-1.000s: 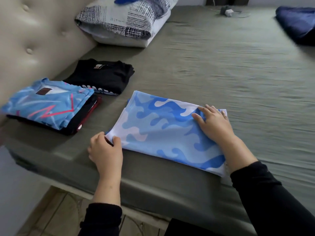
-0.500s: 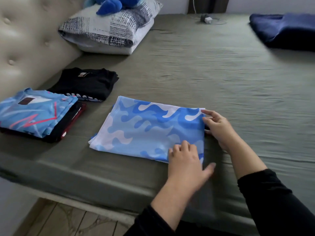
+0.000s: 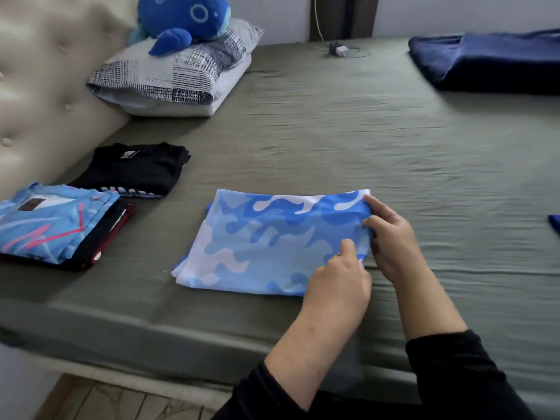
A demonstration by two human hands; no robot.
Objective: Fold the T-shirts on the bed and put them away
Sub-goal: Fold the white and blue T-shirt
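Head view puts your two hands together at the right end of the blue camouflage T-shirt (image 3: pixel 266 244), which lies flat near the front edge of the bed (image 3: pixel 333 140). Your left hand (image 3: pixel 339 286) pinches the near right corner; your right hand (image 3: pixel 391 237) curls its fingers over the right edge just beyond, likely so both layers lift as one for the next fold. Left of it sits a stack of folded shirts (image 3: pixel 57 222), with a folded black T-shirt (image 3: pixel 136 168) farther back, set aside by the headboard to keep working room.
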